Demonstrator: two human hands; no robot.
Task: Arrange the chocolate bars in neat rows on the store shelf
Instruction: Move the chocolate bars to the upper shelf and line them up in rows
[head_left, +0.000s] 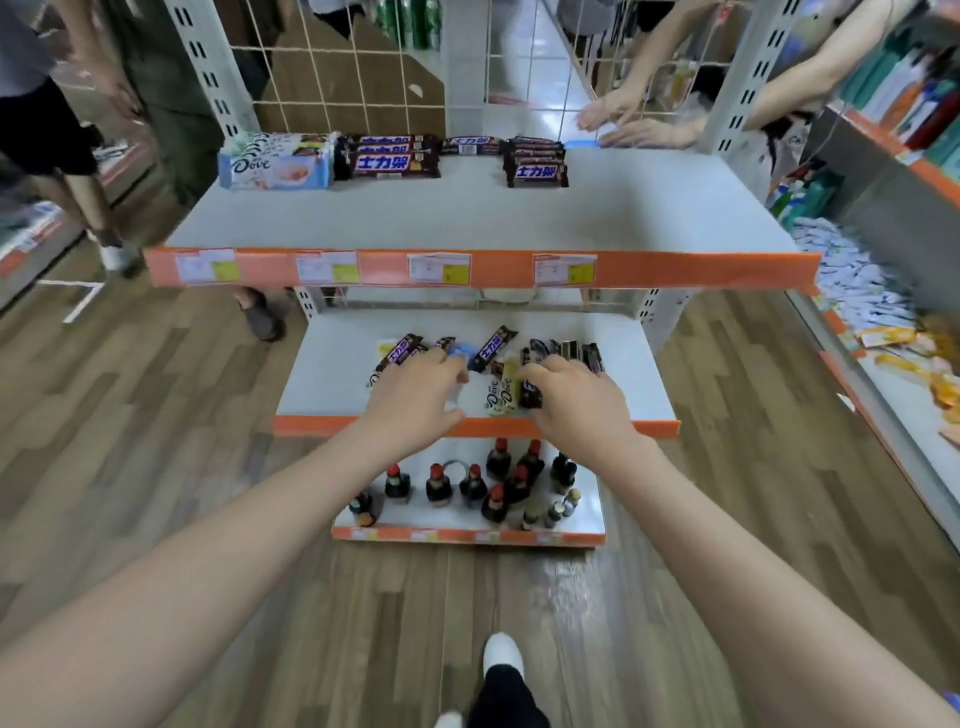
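Between two other racks of a shop with a wood-pattern floor stands a white metal shelf unit with orange price rails, and the person looks down on its three levels. On the top shelf (467, 208) some work seems already done: a pale blue Dove pack (275, 167) lies at the back left, just beside it a stack of dark Snickers bars (389, 158), and further right a second stack (535, 169), all with their long sides toward the front, probably so that the labels can be read. Most of this shelf is bare, so I judge that the rows are only begun. The middle shelf (332, 384) holds the loose bars (496, 345), dark brown wrappers with blue and white print and one cream Dove bar (501, 396), lying at different angles and partly over each other. Both hands reach into this heap. The left hand (415, 395) has curled fingers over the bars on the left; whether it grips one I cannot tell. The right hand (576, 400) seems to pinch a dark bar (530, 395) at its front end. Small dark bottles (493, 483) with red caps stand on the lowest shelf. Other people's hands (623, 122) rest behind the top shelf.
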